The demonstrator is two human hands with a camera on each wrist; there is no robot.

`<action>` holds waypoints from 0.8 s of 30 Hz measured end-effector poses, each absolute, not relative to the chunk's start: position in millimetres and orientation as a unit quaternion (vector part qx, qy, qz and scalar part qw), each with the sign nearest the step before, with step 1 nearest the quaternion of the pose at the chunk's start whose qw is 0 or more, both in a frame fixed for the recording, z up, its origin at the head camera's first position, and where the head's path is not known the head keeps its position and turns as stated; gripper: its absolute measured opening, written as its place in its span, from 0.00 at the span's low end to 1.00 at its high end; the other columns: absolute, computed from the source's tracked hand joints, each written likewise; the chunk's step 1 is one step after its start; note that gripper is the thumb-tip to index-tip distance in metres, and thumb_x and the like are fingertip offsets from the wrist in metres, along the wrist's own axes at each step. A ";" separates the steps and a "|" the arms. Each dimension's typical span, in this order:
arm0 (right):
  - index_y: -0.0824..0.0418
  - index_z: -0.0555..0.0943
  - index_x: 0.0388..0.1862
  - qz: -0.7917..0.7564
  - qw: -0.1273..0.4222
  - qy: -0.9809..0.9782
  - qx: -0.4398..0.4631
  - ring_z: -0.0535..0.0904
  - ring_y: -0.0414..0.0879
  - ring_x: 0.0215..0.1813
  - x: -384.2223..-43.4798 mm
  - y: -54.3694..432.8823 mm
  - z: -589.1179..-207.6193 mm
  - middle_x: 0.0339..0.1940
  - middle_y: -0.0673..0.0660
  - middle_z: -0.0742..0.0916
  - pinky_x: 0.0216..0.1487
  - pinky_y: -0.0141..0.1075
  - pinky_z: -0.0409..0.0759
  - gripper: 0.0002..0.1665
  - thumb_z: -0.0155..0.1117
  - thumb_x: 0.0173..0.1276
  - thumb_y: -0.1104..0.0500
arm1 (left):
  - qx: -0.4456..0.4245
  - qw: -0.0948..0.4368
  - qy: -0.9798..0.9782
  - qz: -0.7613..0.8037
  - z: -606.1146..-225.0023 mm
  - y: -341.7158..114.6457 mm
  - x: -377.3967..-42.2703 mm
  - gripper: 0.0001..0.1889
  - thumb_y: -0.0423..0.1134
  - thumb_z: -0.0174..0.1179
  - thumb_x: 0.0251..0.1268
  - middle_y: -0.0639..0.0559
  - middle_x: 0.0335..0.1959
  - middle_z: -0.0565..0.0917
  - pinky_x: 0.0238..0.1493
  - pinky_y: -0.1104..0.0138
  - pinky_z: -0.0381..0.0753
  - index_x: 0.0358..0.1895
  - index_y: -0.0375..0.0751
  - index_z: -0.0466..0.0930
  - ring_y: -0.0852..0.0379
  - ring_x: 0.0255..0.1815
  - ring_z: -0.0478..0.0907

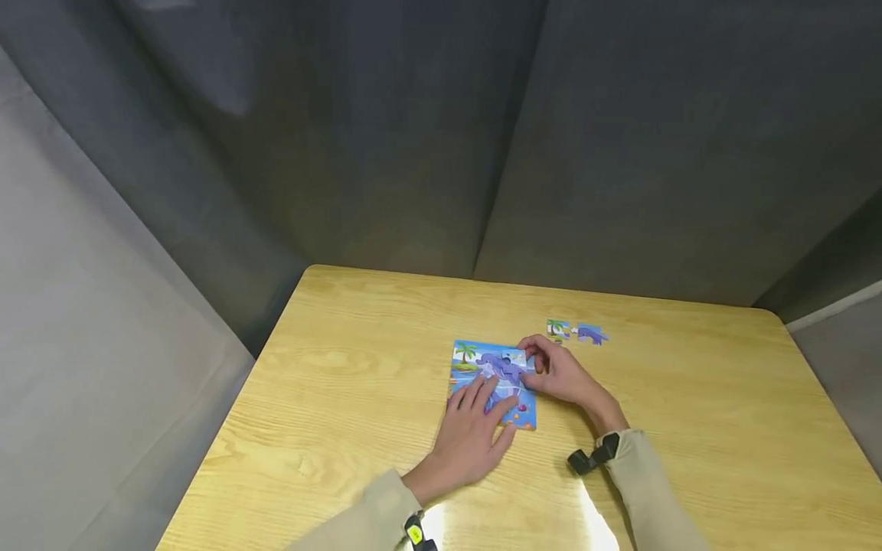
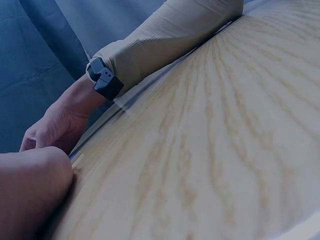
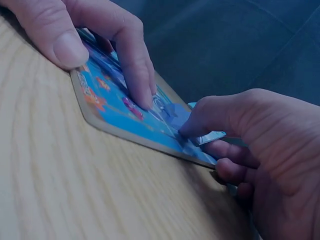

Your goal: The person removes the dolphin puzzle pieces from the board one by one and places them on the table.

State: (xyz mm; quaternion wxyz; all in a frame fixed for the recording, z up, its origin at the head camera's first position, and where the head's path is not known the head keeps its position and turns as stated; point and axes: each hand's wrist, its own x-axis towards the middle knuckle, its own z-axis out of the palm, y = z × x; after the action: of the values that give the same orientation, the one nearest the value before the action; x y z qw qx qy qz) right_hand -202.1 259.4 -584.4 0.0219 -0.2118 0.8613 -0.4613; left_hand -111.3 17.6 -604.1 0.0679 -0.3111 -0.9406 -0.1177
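Currently, puzzle flat on the table, near its middle, printed dolphin and palm facing up. Left hand lies spread over the lower part, fingers extended, thumb apart, grasping nothing. Right hand at the upper right edge, thumb and index pinching a piece; right wrist view shows it tilted above the board. Remaining fingers curl by the rim; cannot tell whether they touch it. Palm piece and tail piece lie just beside each other, beyond the right hand. Risks, by my judgement: lowered at that slant, the piece could catch on a neighbour's tab and ride up or bend. Those curled fingers might nudge or lift the rim, loosening pieces nearby. Uneven left-hand pressure could skew the board; a careless sweep of the right could scatter the two loose ones.
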 end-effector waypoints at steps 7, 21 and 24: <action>0.65 0.80 0.61 -0.473 0.028 0.856 -0.206 0.74 0.55 0.32 -201.2 260.3 -584.3 0.40 0.62 0.83 0.33 0.33 0.71 0.28 0.75 0.61 0.71 | -0.313 0.068 -0.940 -0.119 -604.0 19.3 -113.4 0.26 0.60 0.37 0.84 0.47 0.83 0.59 0.77 0.46 0.59 0.78 0.65 0.68 0.43 0.85 0.51; 0.65 0.83 0.57 -0.446 0.004 0.870 -0.209 0.71 0.41 0.28 -207.0 250.4 -583.7 0.35 0.55 0.84 0.29 0.32 0.71 0.26 0.79 0.59 0.66 | -0.303 0.060 -0.943 -0.121 -603.9 11.8 -114.6 0.27 0.60 0.35 0.85 0.47 0.83 0.58 0.78 0.46 0.57 0.78 0.65 0.67 0.43 0.85 0.50; 0.66 0.84 0.54 -0.430 -0.020 0.875 -0.221 0.72 0.42 0.27 -206.8 248.4 -583.5 0.34 0.55 0.84 0.29 0.31 0.70 0.25 0.80 0.56 0.65 | -0.304 0.062 -0.943 -0.123 -603.3 10.4 -114.1 0.27 0.60 0.36 0.85 0.47 0.83 0.58 0.78 0.45 0.58 0.78 0.65 0.67 0.43 0.85 0.51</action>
State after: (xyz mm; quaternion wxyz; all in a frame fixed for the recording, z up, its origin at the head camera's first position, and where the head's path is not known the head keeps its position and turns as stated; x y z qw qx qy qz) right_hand -206.8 248.4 -583.5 -0.0199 -0.2213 0.8750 -0.4302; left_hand -114.1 10.4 -603.3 0.0622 -0.3039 -0.9428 -0.1225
